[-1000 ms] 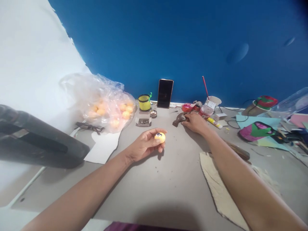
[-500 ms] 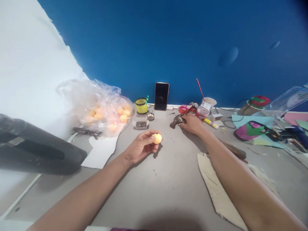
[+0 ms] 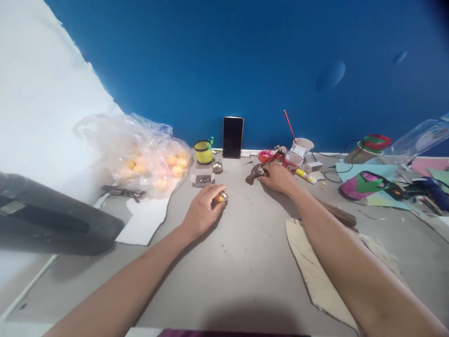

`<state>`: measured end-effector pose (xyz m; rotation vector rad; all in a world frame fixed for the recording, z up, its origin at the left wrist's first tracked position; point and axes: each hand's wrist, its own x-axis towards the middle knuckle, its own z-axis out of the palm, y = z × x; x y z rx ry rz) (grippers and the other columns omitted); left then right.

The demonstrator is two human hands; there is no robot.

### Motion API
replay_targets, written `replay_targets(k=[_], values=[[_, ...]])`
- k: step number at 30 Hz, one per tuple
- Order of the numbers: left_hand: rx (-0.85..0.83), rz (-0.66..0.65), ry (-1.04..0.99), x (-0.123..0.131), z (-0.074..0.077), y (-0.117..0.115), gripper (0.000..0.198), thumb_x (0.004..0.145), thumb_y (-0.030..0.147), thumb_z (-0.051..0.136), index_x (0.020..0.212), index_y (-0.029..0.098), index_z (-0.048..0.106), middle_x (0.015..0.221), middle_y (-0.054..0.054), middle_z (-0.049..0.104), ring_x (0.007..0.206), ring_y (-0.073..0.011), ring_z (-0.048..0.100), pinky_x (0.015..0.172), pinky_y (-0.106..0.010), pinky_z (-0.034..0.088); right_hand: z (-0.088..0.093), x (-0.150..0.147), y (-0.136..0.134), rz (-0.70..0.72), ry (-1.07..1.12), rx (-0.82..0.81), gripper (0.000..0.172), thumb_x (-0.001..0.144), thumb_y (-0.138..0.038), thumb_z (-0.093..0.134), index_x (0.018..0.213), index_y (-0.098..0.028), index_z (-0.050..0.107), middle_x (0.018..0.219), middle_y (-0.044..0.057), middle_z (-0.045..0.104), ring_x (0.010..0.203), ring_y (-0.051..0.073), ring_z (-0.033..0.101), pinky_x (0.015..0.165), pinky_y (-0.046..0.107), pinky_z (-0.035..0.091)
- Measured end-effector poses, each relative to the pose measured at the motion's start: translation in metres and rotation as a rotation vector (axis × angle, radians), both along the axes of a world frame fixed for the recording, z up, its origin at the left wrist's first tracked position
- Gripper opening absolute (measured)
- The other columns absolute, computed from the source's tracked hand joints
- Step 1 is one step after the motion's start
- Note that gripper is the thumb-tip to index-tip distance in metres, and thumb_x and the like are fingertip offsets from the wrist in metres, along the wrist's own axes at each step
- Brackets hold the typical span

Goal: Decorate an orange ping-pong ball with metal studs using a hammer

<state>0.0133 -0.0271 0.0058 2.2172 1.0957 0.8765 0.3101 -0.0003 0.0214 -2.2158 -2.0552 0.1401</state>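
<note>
My left hand (image 3: 202, 209) is closed around an orange ping-pong ball (image 3: 220, 198), held low over the grey table. Shiny silver tack heads cover the ball's upper far side. Ahead of that hand lies a small open box (image 3: 203, 179) full of dark metal tacks, with a second ball (image 3: 217, 166), covered in metal tack heads, just behind it. My right hand (image 3: 278, 178) grips a hammer (image 3: 255, 174) by its rusty head, which rests on the table. The hammer's wooden handle (image 3: 338, 214) runs under my forearm and is partly hidden.
A clear plastic bag (image 3: 140, 159) of orange balls, glasses (image 3: 122, 192) and a dark cylinder (image 3: 59, 217) stand left. A phone (image 3: 233, 137) leans on the blue wall. Right are a glue tube (image 3: 305, 176), a cup (image 3: 303, 144), cloth (image 3: 308, 262) and a coloured pouch (image 3: 359, 188).
My left hand has turned the ball over, so its tack-studded side now shows instead of the plain orange one. My right hand stays on the hammer head. The view has shifted slightly.
</note>
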Motion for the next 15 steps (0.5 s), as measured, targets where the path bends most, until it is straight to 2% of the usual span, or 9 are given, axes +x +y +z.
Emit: replay_targets(k=[4,7,11,15], values=[[-0.066,0.080,0.079,-0.0010,0.0002,0.0017,0.054,0.082,0.029,0.071,0.135,0.027,0.059,0.138,-0.010,0.052,0.117,-0.0284,0.062,0.100,-0.044,0.054,0.0010,-0.0014,-0.0012,-0.002,0.005,0.015,0.031,0.092,-0.040,0.063,0.111,-0.017,0.070,0.118,0.017,0.069,0.109,0.030,0.064,0.086,0.034,0.048],[-0.123,0.127,0.149,-0.0001,0.0023,0.0016,0.066,0.078,0.034,0.076,0.140,0.027,0.053,0.139,-0.011,0.047,0.109,-0.0285,0.063,0.096,-0.046,0.055,0.0027,-0.0025,-0.0018,-0.002,0.004,0.001,0.032,0.092,-0.038,0.063,0.113,-0.016,0.070,0.120,0.018,0.069,0.111,0.031,0.064,0.088,0.035,0.048],[-0.132,0.175,0.132,-0.0004,0.0018,0.0042,0.068,0.080,0.037,0.076,0.141,0.028,0.050,0.136,-0.011,0.047,0.099,-0.0246,0.064,0.094,-0.046,0.055,0.0033,-0.0032,-0.0019,-0.005,0.003,-0.003,0.032,0.092,-0.037,0.062,0.114,-0.016,0.070,0.121,0.018,0.069,0.111,0.031,0.064,0.089,0.035,0.048],[-0.106,0.177,0.101,-0.0012,-0.0019,0.0093,0.064,0.080,0.039,0.076,0.138,0.028,0.052,0.132,-0.009,0.051,0.103,-0.0255,0.064,0.094,-0.044,0.055,0.0009,-0.0029,-0.0008,0.002,-0.006,0.003,0.032,0.092,-0.037,0.062,0.114,-0.015,0.070,0.121,0.018,0.069,0.113,0.032,0.064,0.091,0.036,0.048]])
